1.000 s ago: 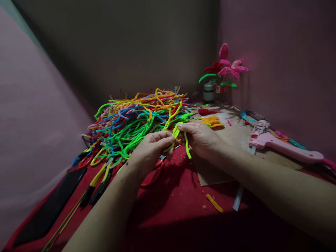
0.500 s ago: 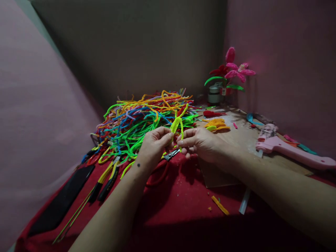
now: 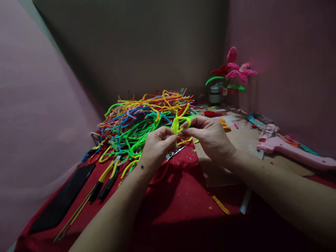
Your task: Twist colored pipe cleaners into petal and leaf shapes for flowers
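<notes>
Between my hands is a bright yellow pipe cleaner (image 3: 175,125), bent into a narrow looped shape with one strand curving off to the right. My left hand (image 3: 160,142) pinches the base of the loops. The curved strand is pinched in my right hand (image 3: 207,134), thumb against fingers. Below and behind my left hand lies a pair of scissors (image 3: 175,154) with red handles, partly hidden by that hand. Beyond both hands spreads a heap of pipe cleaners (image 3: 136,129) in green, orange, blue and other colours.
Yellow-and-black pliers (image 3: 109,178), a black phone-like slab (image 3: 63,199) and thin green wires (image 3: 75,217) lie left. A pink glue gun (image 3: 294,150) rests right on a brown board (image 3: 217,171). Behind stand pink pipe-cleaner flowers (image 3: 240,71). An orange piece (image 3: 221,204) lies on the red cloth (image 3: 178,206).
My right hand has moved slightly right and up, bending the yellow strand from hanging downward into a curve toward the right. My left hand keeps its pinch, shifted slightly right.
</notes>
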Motion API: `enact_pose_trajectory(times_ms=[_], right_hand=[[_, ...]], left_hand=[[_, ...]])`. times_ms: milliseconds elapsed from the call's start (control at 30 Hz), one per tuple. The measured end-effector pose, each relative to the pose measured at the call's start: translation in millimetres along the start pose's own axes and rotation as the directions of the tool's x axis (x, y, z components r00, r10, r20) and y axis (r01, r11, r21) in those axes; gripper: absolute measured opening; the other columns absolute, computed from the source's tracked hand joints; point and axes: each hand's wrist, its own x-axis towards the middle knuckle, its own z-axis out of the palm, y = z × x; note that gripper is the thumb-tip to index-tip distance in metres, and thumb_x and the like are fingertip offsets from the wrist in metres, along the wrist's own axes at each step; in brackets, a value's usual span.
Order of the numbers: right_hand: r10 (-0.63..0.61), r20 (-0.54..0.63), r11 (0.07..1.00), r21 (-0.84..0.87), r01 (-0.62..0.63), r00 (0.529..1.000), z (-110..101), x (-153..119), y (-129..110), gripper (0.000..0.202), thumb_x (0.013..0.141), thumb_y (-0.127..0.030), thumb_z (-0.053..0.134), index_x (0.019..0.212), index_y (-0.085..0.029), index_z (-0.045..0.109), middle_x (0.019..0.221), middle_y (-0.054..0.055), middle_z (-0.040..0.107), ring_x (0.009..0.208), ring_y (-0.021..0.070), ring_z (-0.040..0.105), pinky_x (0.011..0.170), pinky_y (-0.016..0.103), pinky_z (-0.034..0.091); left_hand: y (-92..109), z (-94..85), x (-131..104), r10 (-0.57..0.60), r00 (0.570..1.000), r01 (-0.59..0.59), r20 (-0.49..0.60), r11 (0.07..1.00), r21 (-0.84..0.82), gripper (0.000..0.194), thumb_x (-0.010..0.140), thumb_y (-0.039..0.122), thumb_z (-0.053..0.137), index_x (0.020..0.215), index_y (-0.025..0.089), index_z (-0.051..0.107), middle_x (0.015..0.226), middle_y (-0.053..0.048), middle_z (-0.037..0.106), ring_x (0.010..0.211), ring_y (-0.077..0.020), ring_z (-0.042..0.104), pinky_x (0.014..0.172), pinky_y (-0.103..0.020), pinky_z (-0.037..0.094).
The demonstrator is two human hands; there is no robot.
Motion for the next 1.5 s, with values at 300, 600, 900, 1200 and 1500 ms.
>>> enact_pose_trajectory(times_ms=[300,600,900,1200,1500], right_hand=[[-0.224,0.075,0.886,-0.401,0.235,0.972,-4.4,-2.2,11.3,0.009,0.069,-0.010,0.055,0.067,-0.017,0.060,0.065,0.000,0.056,0.063,0.0118,0.050,0.060,0.026,0.041],[-0.360,0.163,0.718,-0.581,0.384,0.919,-2.8,-5.0,12.4,0.016,0.067,-0.007,0.055,0.056,-0.019,0.057,0.059,-0.001,0.051,0.060,0.0123,0.045,0.060,0.027,0.034],[0.043,0.109,0.952,-0.307,-0.007,0.993,-4.2,0.7,5.4,0.012,0.066,-0.018,0.061,0.054,-0.014,0.060,0.053,-0.001,0.057,0.052,0.0098,0.050,0.052,0.024,0.039],[0.192,0.050,0.975,-0.119,-0.185,0.980,-5.0,2.4,8.7,0.021,0.063,-0.030,0.070,0.057,-0.013,0.060,0.051,0.002,0.061,0.042,0.0097,0.053,0.043,0.023,0.043],[0.247,0.077,0.967,-0.079,-0.242,0.966,-8.0,6.0,14.8,0.023,0.061,-0.026,0.072,0.056,-0.014,0.053,0.047,-0.002,0.055,0.040,0.0079,0.049,0.038,0.021,0.040]], left_hand=[[0.4,4.3,-2.7,0.008,1.000,-0.007,-0.016,0.997,0.075,0.012,0.068,0.021,0.061,0.070,0.014,0.052,0.048,0.003,0.057,0.042,-0.0084,0.049,0.044,-0.020,0.039],[-13.5,6.5,-1.9,0.130,0.991,-0.117,-0.041,0.965,0.233,0.005,0.069,0.020,0.057,0.070,0.017,0.053,0.051,0.003,0.056,0.046,-0.0100,0.052,0.047,-0.021,0.039],[-11.4,6.8,-1.7,0.120,0.990,-0.102,-0.070,0.969,0.225,0.005,0.071,0.020,0.056,0.072,0.016,0.054,0.052,0.004,0.055,0.046,-0.0092,0.050,0.044,-0.020,0.037],[-7.1,7.0,-2.6,0.060,0.993,-0.055,-0.103,0.997,0.059,0.013,0.070,0.025,0.061,0.079,0.016,0.058,0.066,0.001,0.064,0.055,-0.0121,0.060,0.050,-0.021,0.046],[-9.0,10.4,-1.9,-0.014,0.999,0.011,-0.035,0.996,-0.089,0.019,0.067,0.027,0.067,0.076,0.014,0.057,0.063,0.001,0.064,0.051,-0.0098,0.059,0.049,-0.020,0.047]])
